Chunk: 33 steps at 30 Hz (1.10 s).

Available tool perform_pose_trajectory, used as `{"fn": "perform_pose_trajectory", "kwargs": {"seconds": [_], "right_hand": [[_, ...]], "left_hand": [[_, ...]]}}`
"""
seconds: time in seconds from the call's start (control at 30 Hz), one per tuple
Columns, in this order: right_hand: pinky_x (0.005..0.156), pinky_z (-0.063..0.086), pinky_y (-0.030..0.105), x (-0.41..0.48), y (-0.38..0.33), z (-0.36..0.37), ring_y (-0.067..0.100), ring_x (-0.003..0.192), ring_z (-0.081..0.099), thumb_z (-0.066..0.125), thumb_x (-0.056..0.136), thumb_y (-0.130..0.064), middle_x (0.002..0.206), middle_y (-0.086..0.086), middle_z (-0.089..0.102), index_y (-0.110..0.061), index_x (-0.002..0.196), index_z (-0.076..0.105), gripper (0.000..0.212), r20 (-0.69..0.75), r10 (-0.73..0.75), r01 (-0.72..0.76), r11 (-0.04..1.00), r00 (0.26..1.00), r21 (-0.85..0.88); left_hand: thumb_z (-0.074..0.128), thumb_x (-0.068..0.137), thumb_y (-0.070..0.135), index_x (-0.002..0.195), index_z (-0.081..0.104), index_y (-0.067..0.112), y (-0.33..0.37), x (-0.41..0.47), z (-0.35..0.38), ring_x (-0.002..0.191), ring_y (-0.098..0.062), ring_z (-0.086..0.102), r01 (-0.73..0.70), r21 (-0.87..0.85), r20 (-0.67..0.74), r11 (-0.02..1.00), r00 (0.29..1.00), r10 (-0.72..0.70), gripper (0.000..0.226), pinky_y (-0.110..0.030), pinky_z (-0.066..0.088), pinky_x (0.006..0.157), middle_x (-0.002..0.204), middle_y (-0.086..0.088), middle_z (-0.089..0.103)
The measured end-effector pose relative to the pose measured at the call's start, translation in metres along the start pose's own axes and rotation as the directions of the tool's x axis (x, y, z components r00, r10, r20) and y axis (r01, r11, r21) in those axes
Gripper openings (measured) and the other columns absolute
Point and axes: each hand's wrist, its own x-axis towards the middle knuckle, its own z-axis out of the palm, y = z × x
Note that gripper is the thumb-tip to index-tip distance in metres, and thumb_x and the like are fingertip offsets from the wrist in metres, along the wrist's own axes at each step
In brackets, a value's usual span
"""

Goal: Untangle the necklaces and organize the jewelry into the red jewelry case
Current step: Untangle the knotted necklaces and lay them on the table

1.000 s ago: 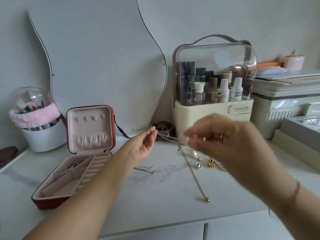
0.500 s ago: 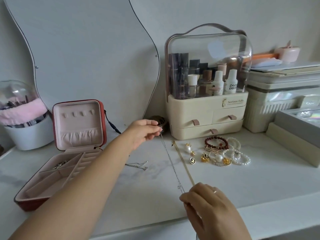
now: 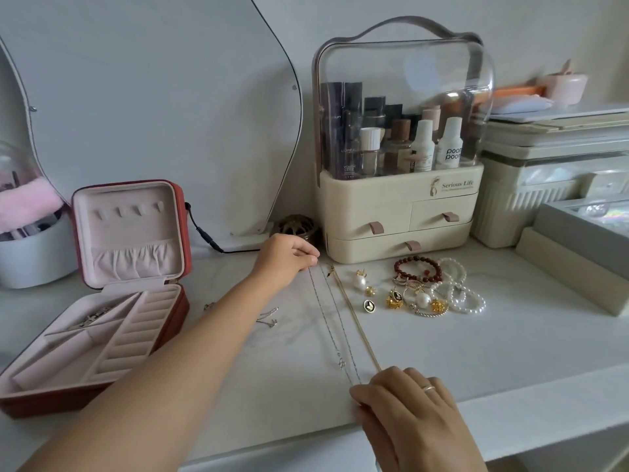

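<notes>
A thin silver necklace lies stretched on the white marble counter, running from far to near. My left hand pinches its far end near the cream organizer. Close to the counter's front edge, my right hand pinches its near end. A gold chain lies straight beside it on the right. The red jewelry case stands open at the left, with a small silver piece in a back compartment. Earrings, rings, a red bead bracelet and pearl bracelets sit in a loose pile to the right.
A cream cosmetics organizer with a clear lid stands behind the jewelry. Stacked boxes fill the right side. A wavy mirror leans on the wall, with a white brush holder at far left. Another silver chain lies under my left forearm.
Both hands held the silver necklace in the air; they pulled apart and lowered it, so it now lies flat and straight on the counter. My right hand drew toward the front edge.
</notes>
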Motion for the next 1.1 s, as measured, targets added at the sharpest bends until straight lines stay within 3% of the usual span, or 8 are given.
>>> {"fn": "perform_pose_trajectory", "kwargs": {"seconds": [0.07,0.23,0.47,0.7,0.97,1.1], "right_hand": [[0.054,0.028,0.025,-0.001,-0.001,0.001,0.017,0.049,0.049,0.052,0.076,-0.023,0.060,-0.004,0.054,-0.022,0.062,0.068,0.020,0.001,0.013,-0.013,1.000,1.000,-0.021],[0.054,0.027,0.023,-0.006,-0.003,0.006,0.014,0.057,0.042,0.045,0.090,-0.024,0.061,-0.004,0.057,-0.021,0.062,0.071,0.039,-0.082,0.084,-0.084,0.996,0.993,0.001],[0.056,0.029,0.024,-0.008,-0.006,0.011,0.010,0.063,0.040,0.032,0.099,-0.031,0.062,-0.002,0.060,-0.018,0.062,0.072,0.055,-0.122,0.171,-0.164,0.984,0.978,0.065],[0.057,0.031,0.026,-0.010,-0.007,0.014,0.010,0.064,0.040,0.030,0.100,-0.034,0.063,-0.003,0.059,-0.018,0.063,0.072,0.058,-0.138,0.204,-0.197,0.979,0.969,0.061],[0.058,0.031,0.027,-0.011,-0.007,0.014,0.010,0.065,0.041,0.029,0.099,-0.035,0.066,-0.004,0.060,-0.019,0.066,0.072,0.057,-0.135,0.217,-0.210,0.976,0.967,0.063],[0.058,0.031,0.026,-0.011,-0.006,0.014,0.009,0.065,0.042,0.027,0.099,-0.035,0.067,-0.004,0.060,-0.020,0.069,0.071,0.056,-0.120,0.218,-0.210,0.975,0.969,0.075]], "left_hand": [[0.071,0.081,0.005,0.076,0.071,0.021,0.000,0.000,0.004,0.060,-0.009,0.060,-0.007,0.021,-0.019,1.000,1.000,0.008,0.017,-0.030,0.053,0.075,0.071,-0.003,0.070],[0.071,0.083,0.009,0.088,0.075,0.014,-0.002,-0.001,0.011,0.067,-0.004,0.057,-0.076,0.165,-0.070,0.983,0.994,0.089,0.008,-0.014,0.043,0.064,0.076,0.003,0.067],[0.066,0.086,0.011,0.091,0.075,0.011,0.000,-0.002,0.019,0.088,-0.020,0.064,-0.112,0.390,-0.106,0.914,0.981,0.165,0.010,-0.030,0.050,0.078,0.092,-0.003,0.073],[0.056,0.094,0.016,0.099,0.071,0.006,0.005,-0.001,0.021,0.094,-0.030,0.059,-0.117,0.599,-0.048,0.792,0.982,0.181,0.018,-0.032,0.043,0.071,0.101,-0.011,0.063],[0.054,0.093,0.013,0.098,0.070,0.009,0.004,-0.002,0.022,0.087,-0.031,0.062,-0.124,0.568,-0.101,0.813,0.970,0.219,0.017,-0.034,0.050,0.069,0.094,-0.011,0.070],[0.051,0.093,0.011,0.101,0.069,0.019,0.005,-0.008,0.011,0.088,-0.023,0.062,-0.170,0.515,-0.136,0.840,0.952,0.276,0.022,-0.028,0.043,0.065,0.096,0.000,0.071]]}}
